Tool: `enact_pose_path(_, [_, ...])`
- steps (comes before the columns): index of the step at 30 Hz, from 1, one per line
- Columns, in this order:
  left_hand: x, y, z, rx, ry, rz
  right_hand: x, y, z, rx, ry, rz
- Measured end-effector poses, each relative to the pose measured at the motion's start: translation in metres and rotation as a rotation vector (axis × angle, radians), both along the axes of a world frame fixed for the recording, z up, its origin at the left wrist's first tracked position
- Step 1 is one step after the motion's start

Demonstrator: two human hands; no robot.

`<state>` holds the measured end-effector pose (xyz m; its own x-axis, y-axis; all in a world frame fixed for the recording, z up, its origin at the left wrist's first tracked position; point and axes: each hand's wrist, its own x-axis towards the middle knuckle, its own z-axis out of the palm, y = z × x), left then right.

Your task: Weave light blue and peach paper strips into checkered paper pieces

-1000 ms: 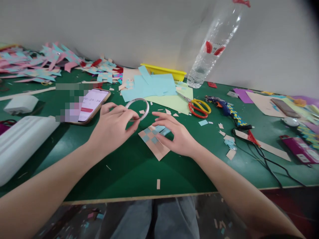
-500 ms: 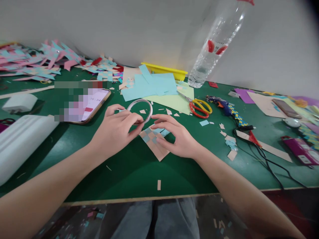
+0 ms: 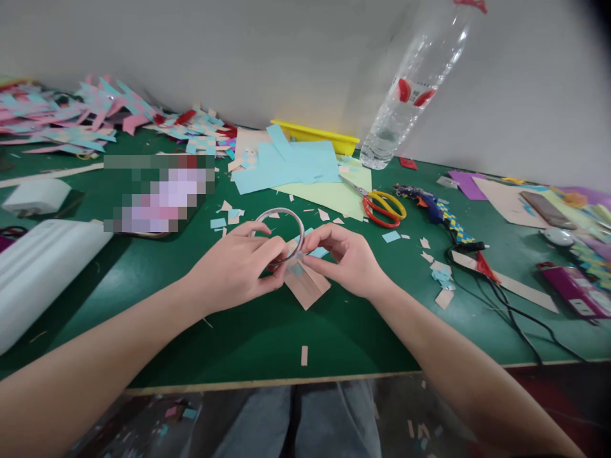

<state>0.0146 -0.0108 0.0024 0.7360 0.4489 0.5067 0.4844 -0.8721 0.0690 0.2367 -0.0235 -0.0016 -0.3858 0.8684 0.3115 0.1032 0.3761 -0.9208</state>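
A roll of clear tape (image 3: 300, 229) is gripped in my left hand (image 3: 238, 264), its ring standing on edge above the green table. My right hand (image 3: 346, 261) pinches at the roll's right side, thumb and forefinger together, where a small bit of clear tape seems to show between the hands. Beneath them lies a woven paper piece (image 3: 308, 289) of beige and light blue strips, its upper part partly hidden by the hands and the roll.
Scissors (image 3: 382, 207) lie behind my right hand, near blue paper (image 3: 305, 162) and a plastic bottle (image 3: 401, 95). A phone (image 3: 162, 200) and a white box-like object (image 3: 52, 273) are at left. Cables (image 3: 510, 305) and a purple packet (image 3: 575, 286) lie at right.
My left hand and the tape roll have moved right and slightly nearer, over the woven paper. My right hand has come up off the paper and closed its fingertips beside the roll.
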Motion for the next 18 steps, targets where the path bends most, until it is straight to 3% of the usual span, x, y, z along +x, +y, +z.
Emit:
enact_pose_path(6, [0.0033, -0.0050, -0.0009, 0.068, 0.034, 0.079, 0.0008, -0.0014, 0.0027, -0.058, 0.001, -0.031])
enact_pose_path(12, [0.0020, -0.0081, 0.0030, 0.026, -0.004, 0.066, -0.0007, -0.0026, 0.0039, -0.084, 0.060, 0.021])
enact_pose_path(18, [0.0028, -0.0070, 0.0011, 0.109, 0.041, 0.080, -0.0017, -0.0031, 0.0029, -0.058, 0.035, 0.026])
